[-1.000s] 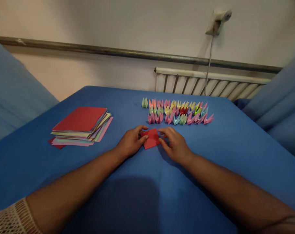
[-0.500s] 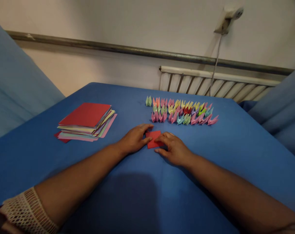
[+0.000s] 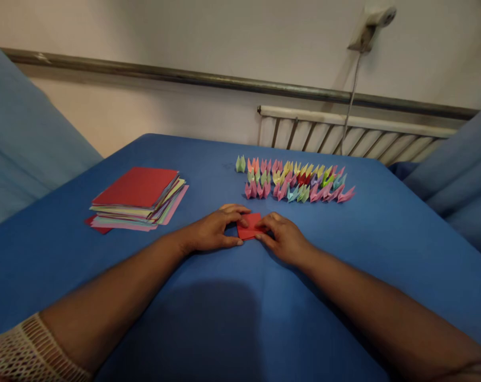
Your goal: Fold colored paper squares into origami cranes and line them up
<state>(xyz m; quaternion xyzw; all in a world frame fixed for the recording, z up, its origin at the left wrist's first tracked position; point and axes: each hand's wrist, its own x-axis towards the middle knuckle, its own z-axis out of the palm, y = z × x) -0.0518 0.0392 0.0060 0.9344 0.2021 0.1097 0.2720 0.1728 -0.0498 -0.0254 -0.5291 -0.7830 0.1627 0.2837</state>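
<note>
I'm in a plain indoor room, perhaps in a home, though I can't tell for certain. Light blue curtains hang at left (image 3: 25, 132) and right, and along the pale wall (image 3: 184, 32) run a bare metal pipe (image 3: 184, 77) and what looks like a white radiator (image 3: 304, 115). A cord (image 3: 350, 98) drops from an electrical outlet (image 3: 360, 38). The blue desk (image 3: 367, 228) serves for papercraft: a stack of coloured paper (image 3: 137, 187), rows of origami cranes (image 3: 304, 180), a folded red paper (image 3: 251, 230).
</note>
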